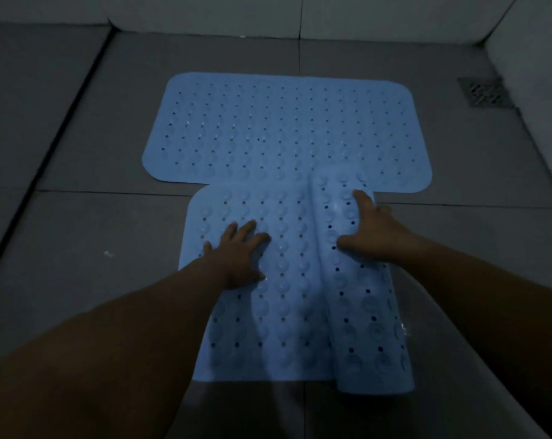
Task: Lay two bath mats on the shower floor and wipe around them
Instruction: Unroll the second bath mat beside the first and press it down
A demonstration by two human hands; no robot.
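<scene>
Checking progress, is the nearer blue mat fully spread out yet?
No. The nearer bath mat lies flat on its left, but its right side is curled over under the right hand.

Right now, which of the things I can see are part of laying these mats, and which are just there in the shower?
Part of the job:
- far blue mat, lying flat
- near blue mat, its right side still curled up
- left hand, pressing flat on the near mat
- right hand, on the curled part

Just there:
- floor drain
- white wall
</scene>
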